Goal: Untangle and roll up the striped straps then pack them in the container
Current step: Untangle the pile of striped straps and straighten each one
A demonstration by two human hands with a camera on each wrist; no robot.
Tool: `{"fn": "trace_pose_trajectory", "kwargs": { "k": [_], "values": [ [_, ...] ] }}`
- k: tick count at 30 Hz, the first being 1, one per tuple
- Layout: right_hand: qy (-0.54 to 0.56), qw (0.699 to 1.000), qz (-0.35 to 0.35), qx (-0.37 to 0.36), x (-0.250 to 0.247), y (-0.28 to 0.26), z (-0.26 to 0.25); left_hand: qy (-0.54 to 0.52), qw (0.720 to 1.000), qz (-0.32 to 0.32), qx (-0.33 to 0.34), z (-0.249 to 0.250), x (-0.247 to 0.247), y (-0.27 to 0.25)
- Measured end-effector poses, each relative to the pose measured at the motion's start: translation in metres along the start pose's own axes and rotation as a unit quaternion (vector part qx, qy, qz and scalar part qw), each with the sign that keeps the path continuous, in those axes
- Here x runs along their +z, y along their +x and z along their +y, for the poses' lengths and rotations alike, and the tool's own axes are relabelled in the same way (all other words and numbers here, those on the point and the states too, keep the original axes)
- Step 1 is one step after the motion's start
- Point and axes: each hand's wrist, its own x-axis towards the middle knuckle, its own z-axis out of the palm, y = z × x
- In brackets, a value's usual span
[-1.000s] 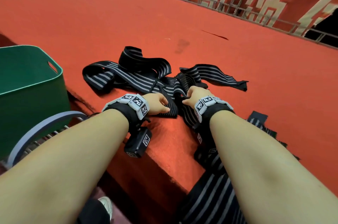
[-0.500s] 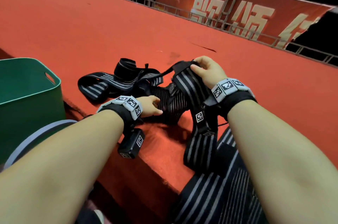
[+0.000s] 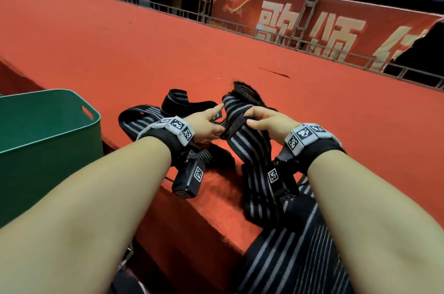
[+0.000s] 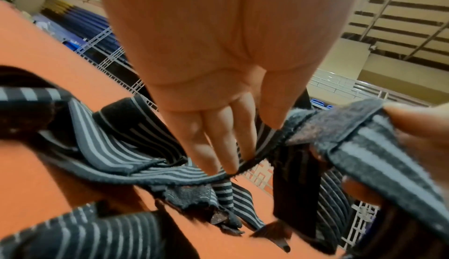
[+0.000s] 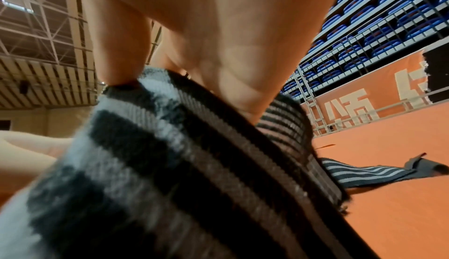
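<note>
Red carpeted platform (image 3: 144,53) w/ a step edge at 6 o'clock; metal railing (image 3: 240,27) along its far side, red banner (image 3: 312,29) w/ pale characters at 1 o'clock, blue stadium seats (image 5: 359,19) behind. Green container (image 3: 48,140) at 9 o'clock, off the platform edge. Striped straps (image 3: 144,120), black w/ grey lines, lie tangled at centre; one lifted strap (image 3: 249,140) hangs over the step. Right hand (image 3: 266,120) grips its top fold, thumb and fingers curled round it. Left hand (image 3: 206,123) w/ fingers (image 4: 218,144) nearly straight, tips on the strap edge, thumb pressing beside them; not closed round it.
</note>
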Motion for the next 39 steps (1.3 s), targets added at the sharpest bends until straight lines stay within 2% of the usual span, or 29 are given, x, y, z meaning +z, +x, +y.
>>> {"fn": "trace_pose_trajectory", "kwargs": {
  "k": [2,3,6,9,14,16,19,24,28,30,33,34,37,39],
  "values": [
    [0.029,0.999,-0.014,0.002,-0.001,-0.004,-0.005,0.032,0.999,0.006,0.014,0.002,0.002,0.003],
    [0.039,0.999,-0.017,0.006,-0.003,-0.006,-0.007,0.086,0.996,0.026,0.020,0.004,0.003,0.004],
    [0.061,0.997,-0.032,0.020,-0.006,-0.009,-0.010,0.270,0.960,0.067,0.039,0.007,0.006,0.007],
    [0.068,0.996,-0.041,0.034,-0.008,-0.008,-0.010,0.346,0.935,0.072,0.034,0.009,0.011,0.015],
    [0.135,0.990,-0.031,0.038,-0.010,-0.001,-0.010,0.315,0.946,0.040,0.073,0.014,0.018,0.023],
    [0.153,0.987,-0.031,0.039,-0.013,0.002,-0.009,0.312,0.945,0.057,0.081,0.015,0.019,0.025],
    [0.145,0.988,-0.020,0.042,-0.018,0.007,-0.004,0.363,0.927,0.065,0.068,0.013,0.011,0.032],
    [0.053,0.995,-0.007,0.080,-0.022,0.011,0.016,0.436,0.897,0.068,0.036,0.010,-0.015,0.035],
    [0.118,0.989,0.031,0.088,-0.034,0.008,0.030,0.489,0.866,0.101,-0.034,0.001,-0.047,0.030],
    [0.149,0.982,0.068,0.091,-0.045,0.003,0.034,0.477,0.868,0.113,-0.079,-0.005,-0.059,0.025],
    [0.156,0.977,0.103,0.103,-0.051,0.002,0.039,0.414,0.899,0.092,-0.109,-0.007,-0.059,0.018],
    [0.155,0.978,0.092,0.105,-0.048,0.003,0.039,0.406,0.904,0.084,-0.102,-0.005,-0.055,0.016],
    [0.142,0.983,0.030,0.111,-0.027,0.007,0.041,0.428,0.894,0.070,-0.109,-0.001,-0.045,0.013],
    [0.120,0.988,0.029,0.087,-0.013,0.009,0.042,0.433,0.889,0.086,-0.122,-0.005,-0.041,0.010]
  ]
}}
